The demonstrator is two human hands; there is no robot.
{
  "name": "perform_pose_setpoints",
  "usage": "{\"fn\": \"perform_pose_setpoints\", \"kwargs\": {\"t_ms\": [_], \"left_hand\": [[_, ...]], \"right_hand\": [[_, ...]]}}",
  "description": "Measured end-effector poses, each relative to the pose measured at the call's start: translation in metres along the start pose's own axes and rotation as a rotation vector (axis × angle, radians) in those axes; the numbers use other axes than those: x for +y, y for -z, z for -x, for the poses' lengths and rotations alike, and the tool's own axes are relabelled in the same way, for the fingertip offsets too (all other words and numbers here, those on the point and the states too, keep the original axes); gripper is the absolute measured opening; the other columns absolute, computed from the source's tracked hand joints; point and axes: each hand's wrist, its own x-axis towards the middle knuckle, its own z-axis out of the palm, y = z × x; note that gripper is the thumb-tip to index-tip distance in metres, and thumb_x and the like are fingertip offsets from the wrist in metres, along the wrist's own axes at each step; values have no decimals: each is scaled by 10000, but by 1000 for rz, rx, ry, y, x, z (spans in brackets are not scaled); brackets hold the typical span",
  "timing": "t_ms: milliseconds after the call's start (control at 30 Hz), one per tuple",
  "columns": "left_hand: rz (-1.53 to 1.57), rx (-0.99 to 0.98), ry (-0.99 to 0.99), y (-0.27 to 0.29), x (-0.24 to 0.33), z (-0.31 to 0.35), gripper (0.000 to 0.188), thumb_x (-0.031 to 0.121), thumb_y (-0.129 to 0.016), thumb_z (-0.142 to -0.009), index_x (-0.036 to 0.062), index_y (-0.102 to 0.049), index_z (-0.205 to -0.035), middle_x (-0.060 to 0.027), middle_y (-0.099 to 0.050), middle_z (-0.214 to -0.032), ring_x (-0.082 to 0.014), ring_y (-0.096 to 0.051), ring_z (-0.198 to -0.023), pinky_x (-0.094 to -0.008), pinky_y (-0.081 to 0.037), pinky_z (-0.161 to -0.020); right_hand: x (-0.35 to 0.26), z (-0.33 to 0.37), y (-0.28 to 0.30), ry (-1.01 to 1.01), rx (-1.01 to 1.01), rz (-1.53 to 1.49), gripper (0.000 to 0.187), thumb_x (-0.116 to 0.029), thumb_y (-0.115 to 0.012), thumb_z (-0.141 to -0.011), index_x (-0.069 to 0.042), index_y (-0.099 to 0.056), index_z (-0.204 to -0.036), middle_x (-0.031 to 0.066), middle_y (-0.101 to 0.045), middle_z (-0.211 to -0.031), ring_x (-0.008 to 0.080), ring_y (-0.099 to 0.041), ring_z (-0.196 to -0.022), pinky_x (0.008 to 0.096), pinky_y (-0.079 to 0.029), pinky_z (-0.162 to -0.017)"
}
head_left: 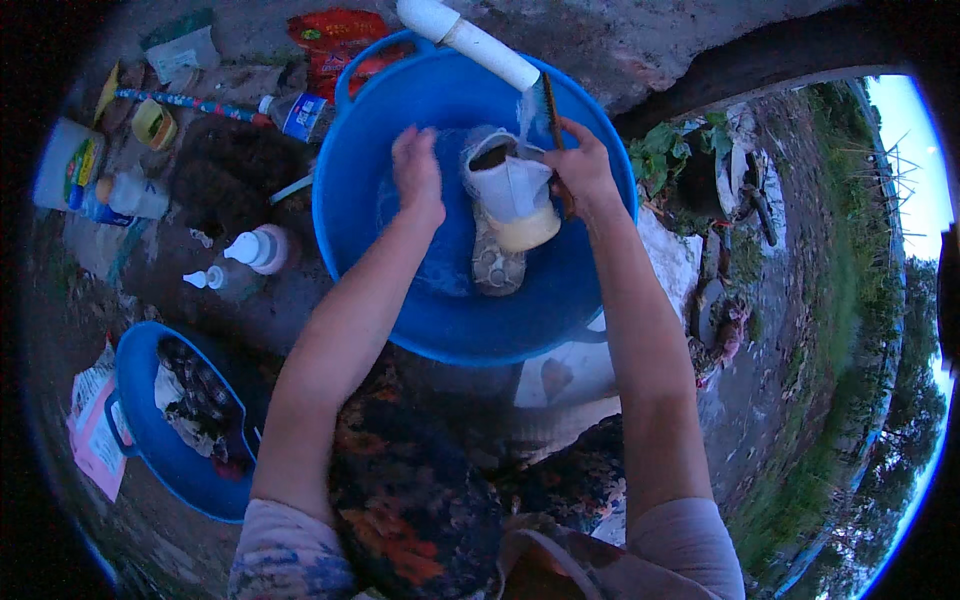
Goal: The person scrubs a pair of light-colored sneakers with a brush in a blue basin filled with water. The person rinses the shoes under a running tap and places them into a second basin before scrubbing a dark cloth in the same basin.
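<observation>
In a large blue tub [350,250] lies a pair of pale shoes. A white shoe [512,190] with a cream toe cap rests on top of another shoe [497,268], whose patterned sole partly shows. My right hand [582,170] is closed around a narrow wooden brush [553,112], held upright beside the white shoe. Water runs from a white pipe [490,55] down toward the shoe's opening. My left hand [418,178] hovers over the tub, left of the shoes and apart from them. Its fingers are slightly blurred, loosely spread, and hold nothing.
A smaller blue tub [185,490] with dark and pale cloth stands at lower left. Pump bottles [262,250], a plastic bottle [298,115], a yellow cup [153,125] and a white tub [68,165] stand to the left. A red packet [335,35] lies behind. Plants [665,155] grow at right.
</observation>
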Motion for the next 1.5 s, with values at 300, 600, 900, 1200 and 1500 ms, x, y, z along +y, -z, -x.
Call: {"fn": "perform_pose_setpoints", "kwargs": {"t_ms": [300,600,900,1200,1500], "left_hand": [[530,-616,566,-5,-18,24,724,669,-292,-839,124,-396,-1304,-106,-452,-1298,-286,-429,-1195,-448,-331,-996],[564,-702,449,5,-3,28,609,576,-332,-884,161,-375,-1328,-82,-452,-1304,-274,-447,-1177,-445,-341,-994],[435,-689,468,-6,-20,13,628,566,-363,-883,157,-323,-1358,-87,-436,-1316,-262,-426,-1200,-436,-336,-1002],[342,-680,503,-6,-30,7,662,604,-285,-884,166,-275,-1380,-75,-410,-1338,-261,-412,-1217,-440,-350,-994],[359,-723,525,-6,-14,18,663,618,-259,-881,167,-304,-1366,-83,-448,-1303,-259,-445,-1185,-427,-369,-978]], "right_hand": [[-6,30,14,45,-190,-300,581,-28,-633,-748,-11,-381,-1272,110,-601,-836,150,-571,-609,239,-398,-442],[-47,109,91,-150,-299,-193,506,-155,-614,-817,-69,-417,-1275,93,-608,-864,134,-584,-636,220,-418,-504],[-81,109,97,245,-453,861,509,-137,-602,-702,-31,-516,-1193,170,-638,-911,243,-627,-798,354,-487,-749],[-96,69,76,248,-622,1085,472,-205,-600,-657,-9,-599,-1086,205,-630,-943,257,-633,-830,349,-492,-765],[-22,88,54,39,-330,556,598,-227,-668,-753,-21,-448,-1270,207,-621,-970,272,-631,-833,353,-501,-740]]}}
